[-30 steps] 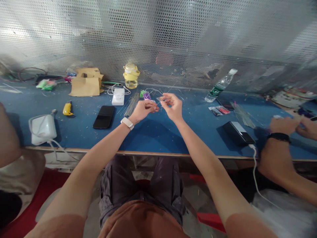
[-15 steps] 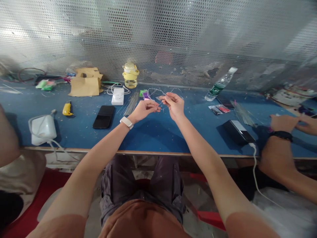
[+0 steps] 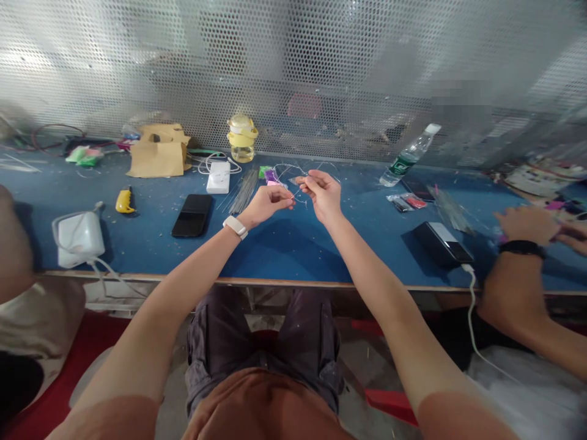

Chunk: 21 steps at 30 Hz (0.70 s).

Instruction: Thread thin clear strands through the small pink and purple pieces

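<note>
A bundle of straight grey strands (image 3: 244, 192) lies unworked on the blue bench (image 3: 284, 256). Above it, the left hand (image 3: 267, 206) and right hand (image 3: 324, 194), fingertips closed, pinch a thin pale wire (image 3: 298, 191), seemingly part-shaped; how much is left, I cannot tell.

No word or number can be read with certainty. The plainest marking is at 2 o'clock from the centre of the view, on a clear plastic bottle (image 3: 418, 148) whose white cap points between 1 and 2 o'clock. A green label (image 3: 402, 166) wraps its lower part and carries a white, rounded emblem (image 3: 400, 165), which may be a curved letter such as C or G, though the view is too small and soft to be sure. At 10 o'clock, a white box-shaped device (image 3: 219, 178) shows a faint grey marking on its upper face, too small to make out as letters or figures.
</note>
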### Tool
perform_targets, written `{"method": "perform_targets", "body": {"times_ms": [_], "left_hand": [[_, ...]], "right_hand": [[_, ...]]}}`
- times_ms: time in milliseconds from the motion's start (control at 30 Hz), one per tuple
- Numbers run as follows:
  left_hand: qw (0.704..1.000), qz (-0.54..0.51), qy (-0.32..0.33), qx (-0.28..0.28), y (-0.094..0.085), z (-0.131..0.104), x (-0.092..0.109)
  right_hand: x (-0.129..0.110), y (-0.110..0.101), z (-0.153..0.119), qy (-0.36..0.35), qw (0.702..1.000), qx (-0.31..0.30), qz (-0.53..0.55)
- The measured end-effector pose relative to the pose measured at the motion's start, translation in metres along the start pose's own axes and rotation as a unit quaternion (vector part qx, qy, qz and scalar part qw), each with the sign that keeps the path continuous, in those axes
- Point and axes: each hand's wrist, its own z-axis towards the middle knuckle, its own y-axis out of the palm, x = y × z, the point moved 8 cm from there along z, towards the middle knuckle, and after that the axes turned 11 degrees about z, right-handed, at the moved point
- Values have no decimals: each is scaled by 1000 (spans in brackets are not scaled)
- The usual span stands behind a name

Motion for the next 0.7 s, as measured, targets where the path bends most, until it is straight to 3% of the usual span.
{"method": "perform_targets", "body": {"times_ms": [233,367,533,700], "left_hand": [[996,47,67,34,-1,-2,13],[990,93,72,80,-8,-1,8],[967,195,28,163,-23,-4,7],[983,94,-91,129,-10,-6,-4]], "right_hand": [[14,2,0,36,998,-14,43],[10,-1,3,-18,999,-13,26],[-7,-2,2,-108,994,0,-34],[-8,0,0,-117,991,16,-66]]}}
